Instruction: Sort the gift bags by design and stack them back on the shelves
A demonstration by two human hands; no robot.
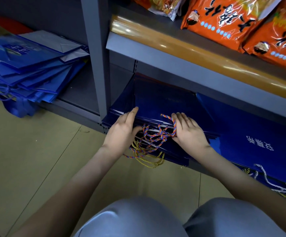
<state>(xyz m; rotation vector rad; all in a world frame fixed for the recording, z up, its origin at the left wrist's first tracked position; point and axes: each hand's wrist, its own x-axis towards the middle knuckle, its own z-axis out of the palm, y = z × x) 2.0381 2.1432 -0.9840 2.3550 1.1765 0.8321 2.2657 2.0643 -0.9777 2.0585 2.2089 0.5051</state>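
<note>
A stack of dark blue gift bags (164, 101) lies flat on the bottom shelf, with multicoloured and gold rope handles (153, 137) hanging off its front edge. My left hand (123, 129) grips the stack's front left edge, index finger on top and thumb tucked in among the ropes. My right hand (188, 130) lies on top of the stack at the front right, its thumb hooking a multicoloured rope. A second pile of blue bags with white lettering (251, 139) and white rope handles lies to the right.
Lighter blue gift bags (31, 69) are piled loosely on the left bay's bottom shelf, beyond a grey upright post (97, 53). Orange snack packets (224, 19) fill the shelf above. A blue crate (17, 106) stands on the tiled floor. My knees are at the bottom of the view.
</note>
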